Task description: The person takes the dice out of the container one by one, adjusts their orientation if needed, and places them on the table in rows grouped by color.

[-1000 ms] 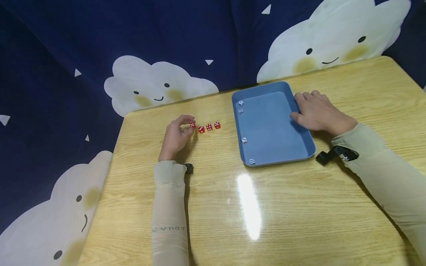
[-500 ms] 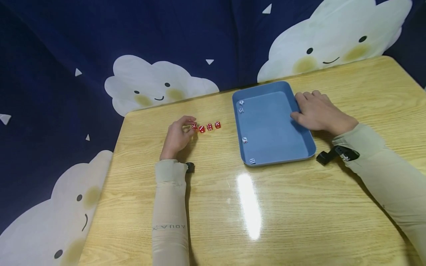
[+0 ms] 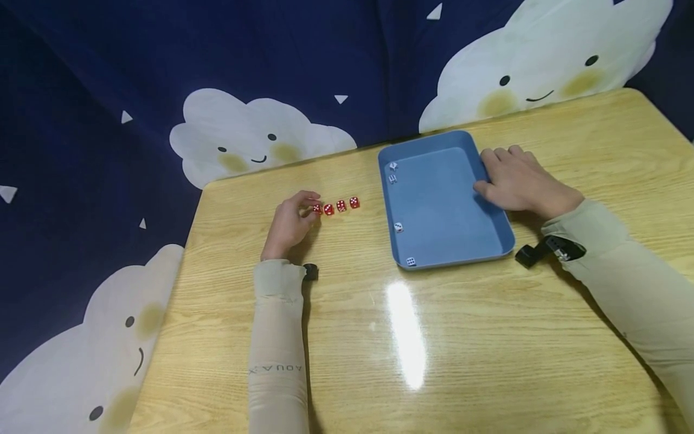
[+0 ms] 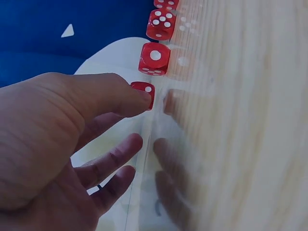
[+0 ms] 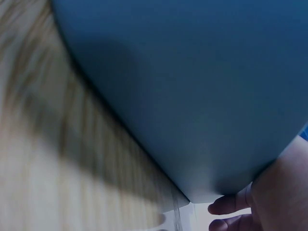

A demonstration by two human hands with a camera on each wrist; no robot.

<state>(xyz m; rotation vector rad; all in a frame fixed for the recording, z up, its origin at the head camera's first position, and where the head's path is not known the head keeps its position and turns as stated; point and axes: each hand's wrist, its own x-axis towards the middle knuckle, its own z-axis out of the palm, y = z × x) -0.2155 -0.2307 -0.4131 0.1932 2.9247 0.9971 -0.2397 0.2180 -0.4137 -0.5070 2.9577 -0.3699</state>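
My left hand (image 3: 291,225) pinches a red die (image 4: 143,88) between thumb and forefinger, down at the tabletop; the thumb partly covers it. That die is at the left end of a short row of red dice with white pips. Beside it sits a second die (image 4: 154,58), then a third die (image 3: 341,205) and one more (image 3: 354,202) to the right. My right hand (image 3: 523,184) holds the right wall of a blue tray (image 3: 450,199), thumb over the inside and fingers outside. Several white dice lie in the tray along its left side, one of them a white die (image 3: 398,227).
The wooden table (image 3: 347,337) reaches back to a dark blue curtain (image 3: 303,48) printed with white clouds. Between the red dice and the tray is a narrow strip of table. Light glares on the wood below the tray.
My left hand has shifted slightly right and down with its red die, bringing it close beside the row. The right hand and the tray stay where they were.
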